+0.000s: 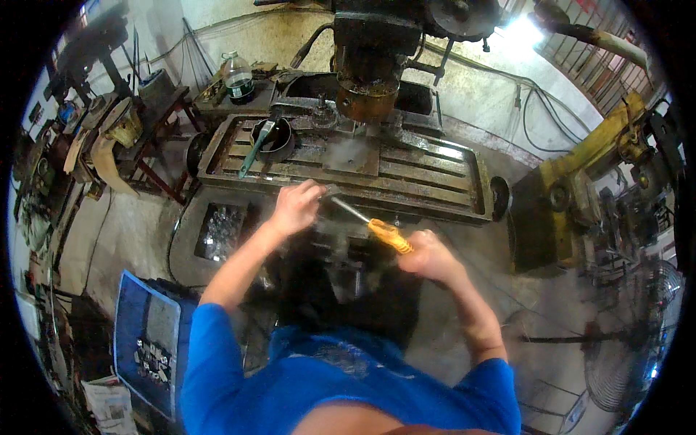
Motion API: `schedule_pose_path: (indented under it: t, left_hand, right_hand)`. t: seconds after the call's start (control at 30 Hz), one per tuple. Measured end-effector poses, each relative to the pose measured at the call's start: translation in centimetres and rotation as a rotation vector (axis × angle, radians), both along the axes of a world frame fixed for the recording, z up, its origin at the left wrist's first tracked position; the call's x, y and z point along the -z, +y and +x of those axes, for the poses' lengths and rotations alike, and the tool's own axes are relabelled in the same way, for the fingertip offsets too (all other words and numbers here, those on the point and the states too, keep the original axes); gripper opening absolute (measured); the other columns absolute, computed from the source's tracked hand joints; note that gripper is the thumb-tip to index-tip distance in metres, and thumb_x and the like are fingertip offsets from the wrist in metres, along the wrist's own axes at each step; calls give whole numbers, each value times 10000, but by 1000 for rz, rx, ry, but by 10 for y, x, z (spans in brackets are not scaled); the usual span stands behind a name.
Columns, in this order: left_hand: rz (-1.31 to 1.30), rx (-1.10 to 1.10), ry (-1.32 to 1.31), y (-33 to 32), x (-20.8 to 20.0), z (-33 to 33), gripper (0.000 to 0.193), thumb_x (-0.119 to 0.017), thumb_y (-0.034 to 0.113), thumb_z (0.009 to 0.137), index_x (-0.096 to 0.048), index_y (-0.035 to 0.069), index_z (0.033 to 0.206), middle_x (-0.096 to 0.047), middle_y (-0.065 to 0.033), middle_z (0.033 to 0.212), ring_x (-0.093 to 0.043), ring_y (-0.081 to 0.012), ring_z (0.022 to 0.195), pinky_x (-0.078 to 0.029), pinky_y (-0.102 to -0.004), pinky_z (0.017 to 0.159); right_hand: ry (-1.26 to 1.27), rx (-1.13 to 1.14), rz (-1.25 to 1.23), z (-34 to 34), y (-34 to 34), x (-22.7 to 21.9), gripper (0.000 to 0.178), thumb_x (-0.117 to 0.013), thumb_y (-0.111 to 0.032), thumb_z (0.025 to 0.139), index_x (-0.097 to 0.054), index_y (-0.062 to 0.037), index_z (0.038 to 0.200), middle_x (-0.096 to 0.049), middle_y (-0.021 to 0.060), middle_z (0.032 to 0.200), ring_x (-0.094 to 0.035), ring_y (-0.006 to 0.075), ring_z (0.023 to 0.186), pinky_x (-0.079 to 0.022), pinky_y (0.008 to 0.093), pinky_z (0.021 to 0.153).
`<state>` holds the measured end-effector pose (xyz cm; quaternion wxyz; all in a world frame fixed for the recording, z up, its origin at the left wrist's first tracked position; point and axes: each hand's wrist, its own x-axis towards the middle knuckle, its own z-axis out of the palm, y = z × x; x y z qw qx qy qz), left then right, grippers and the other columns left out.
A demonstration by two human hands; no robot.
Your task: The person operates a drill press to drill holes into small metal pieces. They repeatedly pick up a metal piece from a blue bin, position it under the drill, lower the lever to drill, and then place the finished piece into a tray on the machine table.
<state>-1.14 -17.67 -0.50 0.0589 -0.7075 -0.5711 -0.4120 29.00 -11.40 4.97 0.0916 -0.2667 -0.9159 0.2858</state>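
In front of the milling machine's slotted table (435,174), my left hand (296,209) is closed, pinching a small grey piece (331,190) between its fingertips. My right hand (431,257) wraps round a yellow-handled tool (388,234) with a straight metal shaft; its exact kind is unclear. The shaft slants up to the left, its tip close to the small piece; whether they touch is hard to see. Beyond my left hand, a dark round pot (279,151) stands on the machine table, with a green-handled brush (251,158) resting across its rim.
The machine's spindle head (368,94) hangs over the table. A blue crate (148,388) with small metal parts is at lower left, near a tray of shiny bits (222,230). A bottle (238,78) stands at back left; a fan (616,366) is at right.
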Motion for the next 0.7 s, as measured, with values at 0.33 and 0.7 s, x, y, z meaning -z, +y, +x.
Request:
schedule_pose_path:
  t: [0.33,0.7]
  left_hand:
    - [-108,-329,-405,102,-3,2,338,-714,100,593,-547,-12,864,-540,-61,644,-463,-121,544,-406,-254,528]
    - [-416,-519,-93,102,-13,2,381,-671,383,627,-670,72,847,-641,-132,762,-618,-308,755,-492,-390,671]
  right_hand:
    - [-10,174,-330,9,-18,-13,186,-558,-147,622,-603,-4,733,-572,228,677,-567,385,664,-454,411,609]
    - [-78,365,-296,25,-5,2,238,-571,-180,579,-595,11,719,-584,234,700,-580,382,680,-464,415,642]
